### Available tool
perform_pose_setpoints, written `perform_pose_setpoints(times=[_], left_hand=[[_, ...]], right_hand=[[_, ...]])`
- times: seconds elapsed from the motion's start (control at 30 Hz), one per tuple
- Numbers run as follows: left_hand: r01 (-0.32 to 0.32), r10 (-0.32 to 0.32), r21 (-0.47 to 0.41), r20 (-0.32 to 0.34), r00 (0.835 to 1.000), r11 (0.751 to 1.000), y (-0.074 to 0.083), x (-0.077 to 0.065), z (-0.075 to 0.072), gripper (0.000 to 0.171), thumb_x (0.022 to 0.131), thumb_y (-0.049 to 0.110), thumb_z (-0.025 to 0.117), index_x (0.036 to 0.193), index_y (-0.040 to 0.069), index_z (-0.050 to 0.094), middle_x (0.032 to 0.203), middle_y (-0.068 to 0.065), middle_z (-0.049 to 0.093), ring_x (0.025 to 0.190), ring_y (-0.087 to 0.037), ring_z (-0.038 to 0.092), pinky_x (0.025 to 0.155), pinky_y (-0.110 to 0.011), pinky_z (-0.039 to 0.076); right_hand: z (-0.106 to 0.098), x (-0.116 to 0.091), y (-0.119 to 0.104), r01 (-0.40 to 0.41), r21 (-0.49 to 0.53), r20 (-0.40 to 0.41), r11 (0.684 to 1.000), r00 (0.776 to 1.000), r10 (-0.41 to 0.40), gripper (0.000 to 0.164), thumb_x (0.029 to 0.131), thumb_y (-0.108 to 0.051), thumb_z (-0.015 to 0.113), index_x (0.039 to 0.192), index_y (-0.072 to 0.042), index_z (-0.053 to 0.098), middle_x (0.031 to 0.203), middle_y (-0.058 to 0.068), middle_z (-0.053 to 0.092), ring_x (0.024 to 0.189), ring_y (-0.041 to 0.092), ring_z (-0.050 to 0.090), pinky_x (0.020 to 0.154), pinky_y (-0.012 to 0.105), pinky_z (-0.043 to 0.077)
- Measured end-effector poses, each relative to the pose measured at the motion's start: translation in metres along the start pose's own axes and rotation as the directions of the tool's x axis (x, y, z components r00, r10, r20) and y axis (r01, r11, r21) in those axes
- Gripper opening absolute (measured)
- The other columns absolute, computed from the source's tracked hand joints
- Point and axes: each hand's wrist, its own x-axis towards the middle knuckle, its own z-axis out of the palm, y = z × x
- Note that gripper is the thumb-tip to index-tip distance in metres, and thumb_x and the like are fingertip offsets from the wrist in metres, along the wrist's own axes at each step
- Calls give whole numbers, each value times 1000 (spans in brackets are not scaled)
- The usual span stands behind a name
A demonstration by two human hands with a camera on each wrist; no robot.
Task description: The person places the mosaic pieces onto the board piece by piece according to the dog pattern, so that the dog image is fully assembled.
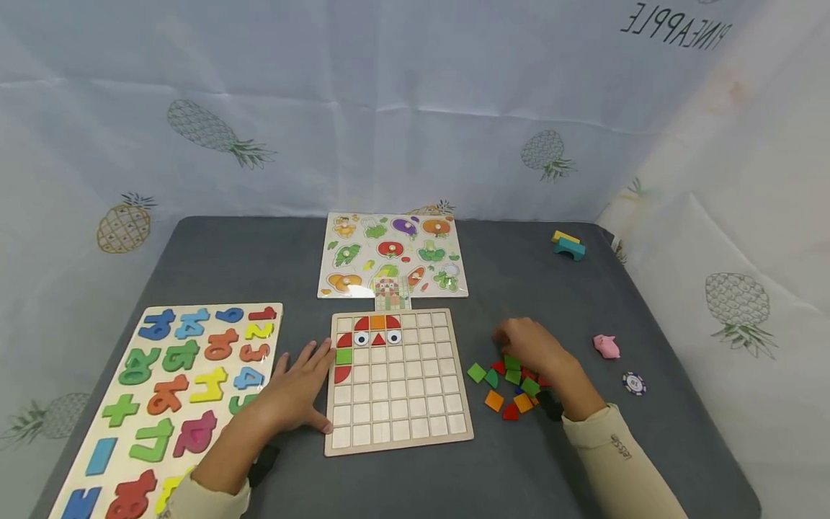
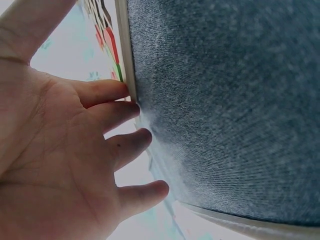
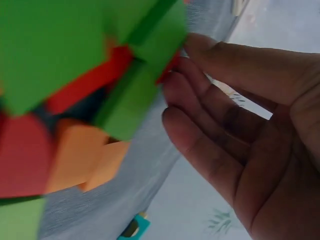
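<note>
My left hand (image 1: 295, 393) lies with its fingers spread at the left edge of a wooden grid board (image 1: 405, 389); the thumb meets that edge near the front corner. In the left wrist view its fingertips (image 2: 122, 90) reach the board's rim. Red, orange and green pieces and two eye pieces (image 1: 361, 338) sit in the board's upper left cells. My right hand (image 1: 532, 346) is at the far side of a loose pile of colored pieces (image 1: 530, 387). In the right wrist view its thumb and bent fingers are apart, close to green blocks (image 3: 122, 102) and a red edge.
A pattern card (image 1: 392, 293) lies between the grid board and a vegetable puzzle (image 1: 350, 281). A number puzzle board (image 1: 145, 393) is at left. At right are a pink pig figure (image 1: 606, 346), a poker chip (image 1: 634, 383) and a teal arch block (image 1: 569, 249). Pineapple-print fabric (image 1: 389, 144) hangs behind.
</note>
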Motion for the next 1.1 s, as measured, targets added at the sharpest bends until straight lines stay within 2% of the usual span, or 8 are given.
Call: perform_pose_setpoints(times=[0.27,0.47,0.6,0.7,0.8,0.93,1.03,1.1], left_hand=[[10,-10,4,3,1000,1000,-1,0,1,119,46,45,85,142,5,26,150,-14,14,137,-37,7,102,-64,2],[14,-14,-3,10,1000,1000,-1,0,1,119,47,45,85,142,5,26,150,-14,13,137,-37,6,102,-64,1],[15,-15,-4,6,1000,1000,0,-1,0,119,46,45,85,142,5,26,150,-14,14,137,-37,6,101,-65,2],[10,-10,-2,2,1000,1000,2,0,1,119,47,44,85,142,6,26,150,-14,14,137,-37,6,102,-64,2],[20,-20,10,-8,1000,1000,2,-3,1,118,47,44,85,142,6,26,150,-13,15,138,-35,7,102,-63,2],[28,-27,21,-16,1000,999,5,-3,2,117,48,44,85,142,8,26,151,-11,15,138,-33,7,104,-62,3],[33,-33,20,-20,999,999,6,-4,4,117,48,43,85,142,8,26,151,-10,16,138,-31,7,104,-61,3],[39,-39,27,-22,999,999,6,-3,4,117,48,43,86,143,9,26,151,-9,15,139,-31,7,105,-61,4]], right_hand=[[3,-6,10,29,69,-5,997,1000,-29,17,77,-3,67,94,-6,66,87,3,64,76,15,57,71,36,50],[2,-4,16,54,97,21,994,998,-57,16,74,-6,72,88,-9,65,82,0,62,71,12,53,67,32,48],[3,-2,19,88,107,5,990,996,-89,9,78,-11,70,82,-13,63,76,-4,58,66,10,51,62,28,45],[2,0,16,127,166,-21,978,992,-125,6,82,-14,66,81,-15,61,75,-6,57,64,9,50,60,26,43],[1,10,0,190,249,-15,950,981,-193,4,86,-18,62,85,-15,59,79,-5,59,67,10,53,60,25,44],[2,26,-30,220,357,31,908,969,-247,4,89,-18,58,91,-16,58,85,-2,61,73,15,60,62,24,49],[6,39,-57,272,356,20,894,954,-298,5,88,-15,59,92,-17,59,87,-4,62,75,14,61,63,24,50],[9,48,-75,336,310,-11,889,937,-350,7,87,-15,61,93,-17,61,87,-7,62,76,10,60,64,23,49]])
